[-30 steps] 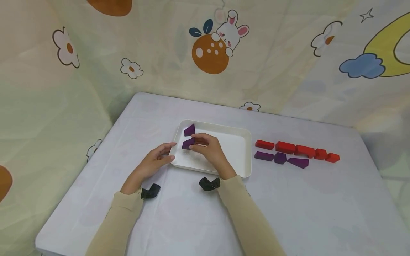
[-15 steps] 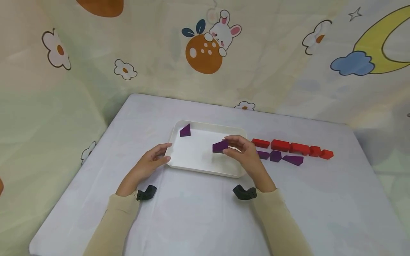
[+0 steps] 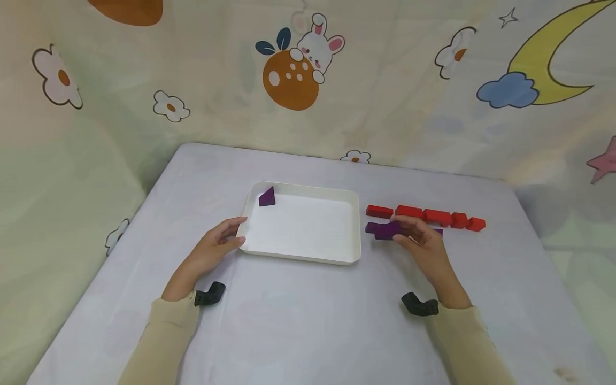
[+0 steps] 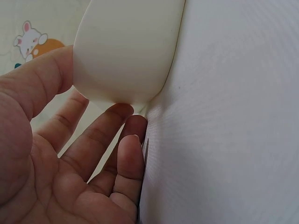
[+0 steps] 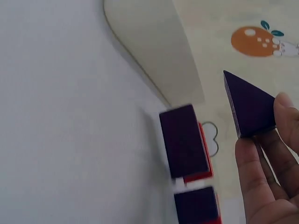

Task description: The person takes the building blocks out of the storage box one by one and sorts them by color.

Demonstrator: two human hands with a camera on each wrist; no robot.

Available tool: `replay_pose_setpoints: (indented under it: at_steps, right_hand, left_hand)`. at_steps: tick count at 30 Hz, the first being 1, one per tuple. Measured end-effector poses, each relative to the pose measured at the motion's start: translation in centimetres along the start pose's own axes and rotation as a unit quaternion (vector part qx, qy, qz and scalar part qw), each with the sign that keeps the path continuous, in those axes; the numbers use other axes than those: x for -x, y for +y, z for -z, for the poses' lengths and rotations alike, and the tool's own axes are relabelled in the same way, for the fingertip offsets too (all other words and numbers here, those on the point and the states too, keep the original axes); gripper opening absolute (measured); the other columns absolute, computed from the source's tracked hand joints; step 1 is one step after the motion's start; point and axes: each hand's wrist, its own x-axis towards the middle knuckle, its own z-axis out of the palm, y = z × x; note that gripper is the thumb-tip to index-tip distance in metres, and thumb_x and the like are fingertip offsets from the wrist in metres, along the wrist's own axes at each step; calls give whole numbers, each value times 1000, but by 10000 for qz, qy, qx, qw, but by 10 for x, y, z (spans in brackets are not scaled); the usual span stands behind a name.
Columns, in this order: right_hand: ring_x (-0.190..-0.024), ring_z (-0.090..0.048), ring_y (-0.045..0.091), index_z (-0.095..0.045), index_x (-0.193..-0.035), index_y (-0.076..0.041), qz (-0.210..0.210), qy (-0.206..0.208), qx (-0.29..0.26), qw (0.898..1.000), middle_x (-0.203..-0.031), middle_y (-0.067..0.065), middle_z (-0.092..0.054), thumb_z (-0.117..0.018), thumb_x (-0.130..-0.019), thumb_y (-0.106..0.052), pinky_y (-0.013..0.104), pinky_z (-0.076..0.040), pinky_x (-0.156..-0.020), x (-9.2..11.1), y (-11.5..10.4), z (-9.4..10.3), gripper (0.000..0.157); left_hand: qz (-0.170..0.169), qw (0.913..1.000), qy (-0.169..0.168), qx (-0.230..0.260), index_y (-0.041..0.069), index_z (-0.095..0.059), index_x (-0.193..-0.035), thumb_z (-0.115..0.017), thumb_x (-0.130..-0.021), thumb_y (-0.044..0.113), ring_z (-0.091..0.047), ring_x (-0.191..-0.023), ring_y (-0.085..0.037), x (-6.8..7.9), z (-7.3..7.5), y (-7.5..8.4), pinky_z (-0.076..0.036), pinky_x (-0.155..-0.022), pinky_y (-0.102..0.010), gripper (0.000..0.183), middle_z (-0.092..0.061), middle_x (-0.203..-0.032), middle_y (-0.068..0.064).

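Note:
In the head view my left hand (image 3: 214, 249) rests at the left side of the white tray (image 3: 300, 261). Its thumb and index fingertips touch the rim, standing apart; in the left wrist view other fingers lie against the tray's outer wall (image 4: 126, 51). My right hand (image 3: 425, 250) pinches a purple wooden block (image 3: 386, 231) with slanted sides, held above the row of purple blocks right of the tray. The right wrist view shows this block (image 5: 250, 105) between thumb and fingers. Another purple block (image 3: 267, 197) lies in the tray's far left corner.
Several red blocks (image 3: 437, 216) form a row right of the tray. In front of them lie purple blocks, including a rectangular one (image 3: 369, 226) and one (image 3: 439, 232) mostly hidden by my right hand. A patterned cloth (image 3: 216, 59) hangs behind the white table (image 3: 298, 321).
My right hand has lifted the purple block from the tray and carried it right, over the purple row. The left hand stays at the tray's side. The head view has shifted slightly right.

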Motion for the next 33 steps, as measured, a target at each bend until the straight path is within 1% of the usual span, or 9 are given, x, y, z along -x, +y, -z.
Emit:
replay_pose_setpoints:
  at_steps: [7,9,12,14,18,21,27,30,33]
  right_hand:
    - [-117,-62,-6,-58,-145,8,-51,518,466,9976,-126,-25,-67,-69,-104,3,9,-49,-94,9,13,49,43]
    - [-115,-62,-6,-60,-144,7,-59,700,430,9966,-124,-26,-68,-69,-103,6,8,-49,-94,9,16,63,42]
    - [-113,-63,-7,-64,-142,3,-68,938,372,9949,-122,-25,-69,-69,-101,9,6,-48,-93,10,22,82,42]
    - [-112,-63,-7,-66,-143,-1,-152,1028,227,9943,-122,-24,-70,-68,-101,10,6,-49,-92,12,28,94,43]
    - [-110,-61,-10,-66,-144,-7,-440,1127,364,9920,-120,-29,-68,-67,-104,6,5,-48,-90,17,39,114,42]
    - [-108,-59,-12,-65,-144,-7,-613,1170,690,9888,-116,-34,-64,-67,-105,1,3,-47,-89,18,47,120,39]
    - [-105,-59,-11,-69,-138,-14,-792,1195,653,9875,-117,-31,-65,-68,-105,2,3,-47,-87,18,58,123,37]
    - [-105,-57,-10,-66,-141,-7,-874,1156,914,9852,-118,-28,-64,-68,-105,0,3,-45,-88,18,60,122,36]
    - [-106,-54,-13,-59,-146,3,-1043,1054,1364,9795,-126,-18,-64,-68,-107,-4,2,-44,-89,18,63,122,41]
  left_hand:
    - [46,10000,-21,82,6,-46,-163,-68,-108,20,-46,-149,-46,1,1,2,-38,-119,-60,61,-44,-164,-29]
    - [52,9999,-33,134,6,-45,-163,-69,-108,19,-46,-149,-47,2,1,2,-37,-119,-61,61,-44,-164,-29]
    - [80,9998,-52,152,7,-44,-164,-69,-108,20,-48,-147,-46,2,0,3,-39,-119,-60,62,-45,-164,-28]
    - [95,9998,-61,149,8,-44,-164,-69,-108,21,-50,-145,-44,2,0,3,-42,-117,-54,62,-47,-163,-27]
    - [70,9998,-99,177,8,-44,-164,-69,-108,20,-53,-143,-42,1,-1,4,-45,-108,-30,62,-49,-162,-26]
    - [18,9997,-109,236,7,-45,-164,-69,-108,19,-53,-142,-42,2,0,2,-44,-101,-18,62,-49,-161,-27]
    - [-135,9995,-110,274,4,-45,-163,-68,-108,16,-53,-142,-45,1,0,-1,-44,-98,-14,60,-49,-160,-29]
    - [-178,9992,-135,325,2,-44,-162,-67,-108,14,-54,-141,-46,0,0,-2,-45,-98,-14,60,-49,-159,-30]
    - [-172,9992,-134,334,2,-44,-162,-67,-108,14,-54,-140,-46,0,0,-2,-45,-98,-13,60,-50,-159,-30]
